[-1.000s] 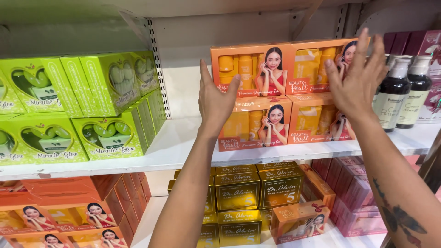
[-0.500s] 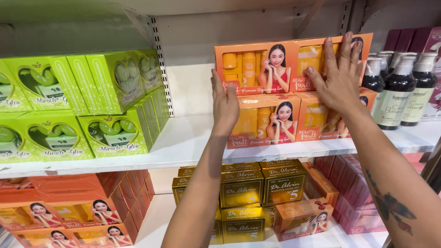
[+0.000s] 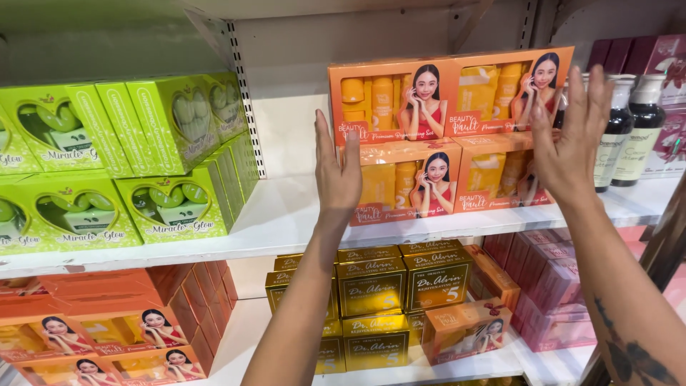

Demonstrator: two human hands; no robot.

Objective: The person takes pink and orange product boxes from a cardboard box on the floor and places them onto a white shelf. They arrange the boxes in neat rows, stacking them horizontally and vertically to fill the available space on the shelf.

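Several orange gift-set boxes [image 3: 429, 129] with a woman's picture stand stacked two high on a white shelf [image 3: 286, 214]. My left hand [image 3: 337, 171] is flat and upright against the left end of the stack, fingers together. My right hand [image 3: 572, 143] is spread wide against the right end of the stack, covering part of the lower right box. Both palms press the block of boxes from either side; neither hand wraps around a box.
Lime green boxes [image 3: 143, 157] fill the shelf's left part. Dark bottles [image 3: 636, 129] and pink boxes [image 3: 664, 64] stand to the right. On the shelf below are gold boxes [image 3: 386, 286], orange boxes [image 3: 107, 329], and pink boxes [image 3: 550, 286].
The view has shifted, so the orange stack sits further right in the picture. My left hand moved from in front of the lower box to the stack's left end; my right hand slid down the right end.
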